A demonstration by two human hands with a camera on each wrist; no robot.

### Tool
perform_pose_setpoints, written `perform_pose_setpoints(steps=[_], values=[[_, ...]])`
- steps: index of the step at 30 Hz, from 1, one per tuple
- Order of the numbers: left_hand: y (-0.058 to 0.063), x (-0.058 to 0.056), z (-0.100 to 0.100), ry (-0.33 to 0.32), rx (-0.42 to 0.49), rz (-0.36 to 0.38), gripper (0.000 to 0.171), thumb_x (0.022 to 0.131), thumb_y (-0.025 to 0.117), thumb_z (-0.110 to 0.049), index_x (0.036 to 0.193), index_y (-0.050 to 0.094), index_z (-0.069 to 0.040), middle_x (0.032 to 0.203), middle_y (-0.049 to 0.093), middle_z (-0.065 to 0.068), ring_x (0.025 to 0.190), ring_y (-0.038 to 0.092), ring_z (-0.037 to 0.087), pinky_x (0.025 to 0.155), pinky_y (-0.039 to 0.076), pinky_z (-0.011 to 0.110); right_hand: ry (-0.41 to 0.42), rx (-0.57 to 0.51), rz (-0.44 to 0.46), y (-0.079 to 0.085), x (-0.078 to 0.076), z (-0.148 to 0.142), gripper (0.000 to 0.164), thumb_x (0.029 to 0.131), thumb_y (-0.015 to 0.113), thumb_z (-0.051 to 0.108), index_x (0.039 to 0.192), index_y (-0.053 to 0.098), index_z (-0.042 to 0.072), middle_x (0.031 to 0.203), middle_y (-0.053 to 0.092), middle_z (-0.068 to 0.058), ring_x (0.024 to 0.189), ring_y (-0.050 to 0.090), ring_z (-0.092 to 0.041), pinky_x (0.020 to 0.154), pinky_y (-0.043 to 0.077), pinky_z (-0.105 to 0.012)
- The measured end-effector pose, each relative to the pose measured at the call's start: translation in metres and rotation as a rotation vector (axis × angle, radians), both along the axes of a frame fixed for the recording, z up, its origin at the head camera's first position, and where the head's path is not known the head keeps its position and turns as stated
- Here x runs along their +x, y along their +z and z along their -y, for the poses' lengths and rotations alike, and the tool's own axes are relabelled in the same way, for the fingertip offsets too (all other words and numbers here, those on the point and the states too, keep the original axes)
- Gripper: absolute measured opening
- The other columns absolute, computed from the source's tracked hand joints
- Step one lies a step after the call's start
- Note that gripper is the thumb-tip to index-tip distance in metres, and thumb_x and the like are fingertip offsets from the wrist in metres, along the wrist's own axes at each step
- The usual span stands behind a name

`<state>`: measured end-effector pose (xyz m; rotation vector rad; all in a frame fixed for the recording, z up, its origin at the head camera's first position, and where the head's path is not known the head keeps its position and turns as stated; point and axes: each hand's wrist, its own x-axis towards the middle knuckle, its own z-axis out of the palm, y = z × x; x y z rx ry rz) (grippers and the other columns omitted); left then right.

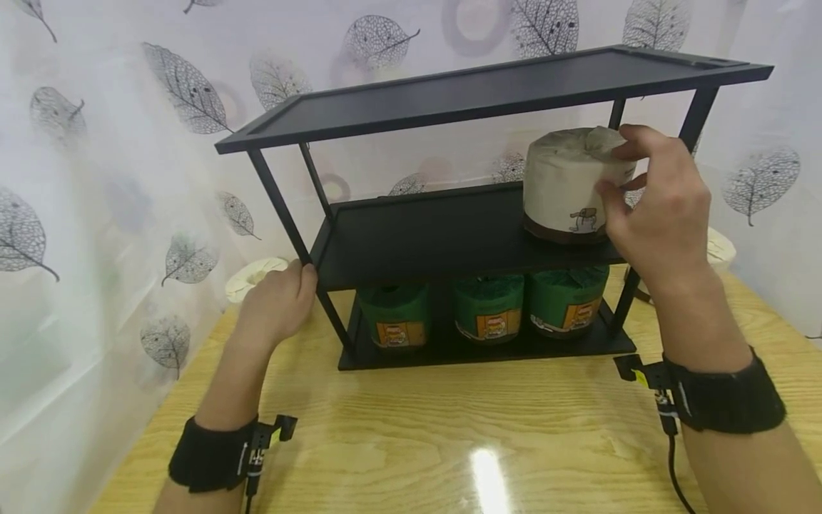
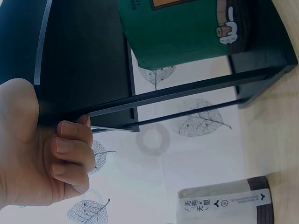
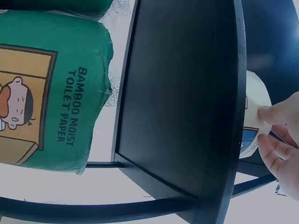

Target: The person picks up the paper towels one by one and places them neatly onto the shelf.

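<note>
A toilet paper roll in a white wrapper with a brown bottom band [image 1: 559, 185] sits at the right end of the middle board of a black two-tier shelf rack [image 1: 417, 228]. My right hand [image 1: 668, 200] pinches this roll at its right side, thumb in front and fingers near the top; the right wrist view shows my fingertips [image 3: 265, 112] on the wrapper. At the rack's left front post, my left hand [image 1: 276, 300] grips the edge of the middle board. Its fingers [image 2: 70, 147] curl in under the board.
Several green-wrapped toilet paper rolls [image 1: 491, 307] stand on the bottom board. White rolls stand on the wooden table [image 1: 411, 421] behind the rack, one to the left [image 1: 253, 277] and one to the right [image 1: 719, 248]. The top board [image 1: 501, 89] overhangs the roll. A leaf-patterned curtain hangs behind.
</note>
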<state>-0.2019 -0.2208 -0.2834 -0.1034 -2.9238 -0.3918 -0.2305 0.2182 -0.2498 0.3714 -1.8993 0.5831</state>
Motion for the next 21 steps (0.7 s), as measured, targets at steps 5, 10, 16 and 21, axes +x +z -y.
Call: perform_pose_setpoints(steps=[5, 10, 16, 21], values=[[0.0005, 0.0006, -0.0004, 0.002, 0.001, -0.001, 0.064, 0.106, 0.010, -0.038, 0.110, 0.056, 0.006, 0.100, 0.063, 0.033, 0.096, 0.064, 0.052, 0.078, 0.049, 0.063, 0.017, -0.004, -0.015, 0.0008, 0.0010, -0.0013, 0.048, 0.091, 0.068, 0.004, 0.136, 0.052, 0.004, 0.118, 0.064, -0.023, 0.090, 0.064, -0.039, 0.081, 0.040, -0.024], [0.0012, 0.0004, -0.0008, -0.001, 0.005, -0.002, 0.063, 0.106, 0.010, -0.038, 0.107, 0.056, 0.005, 0.097, 0.063, 0.032, 0.094, 0.064, 0.051, 0.076, 0.050, 0.062, 0.017, 0.018, -0.036, 0.0015, 0.0013, -0.0026, 0.045, 0.090, 0.071, 0.004, 0.131, 0.056, 0.001, 0.114, 0.063, -0.025, 0.090, 0.064, -0.039, 0.076, 0.041, -0.029], [0.0019, -0.0006, -0.0007, -0.003, 0.001, 0.003, 0.063, 0.106, 0.010, -0.038, 0.107, 0.056, 0.005, 0.096, 0.063, 0.031, 0.093, 0.064, 0.051, 0.076, 0.050, 0.062, 0.021, 0.007, -0.087, 0.0015, 0.0002, -0.0027, 0.038, 0.085, 0.078, 0.006, 0.120, 0.064, -0.001, 0.110, 0.065, -0.023, 0.098, 0.063, -0.039, 0.081, 0.047, -0.024], [0.0006, -0.0004, -0.0005, -0.007, 0.007, 0.012, 0.064, 0.106, 0.010, -0.039, 0.110, 0.056, 0.006, 0.099, 0.063, 0.032, 0.095, 0.064, 0.051, 0.078, 0.049, 0.062, 0.048, -0.026, -0.121, 0.0011, -0.0029, -0.0032, 0.033, 0.085, 0.079, 0.009, 0.114, 0.068, -0.002, 0.110, 0.063, -0.024, 0.101, 0.062, -0.039, 0.084, 0.034, -0.001]])
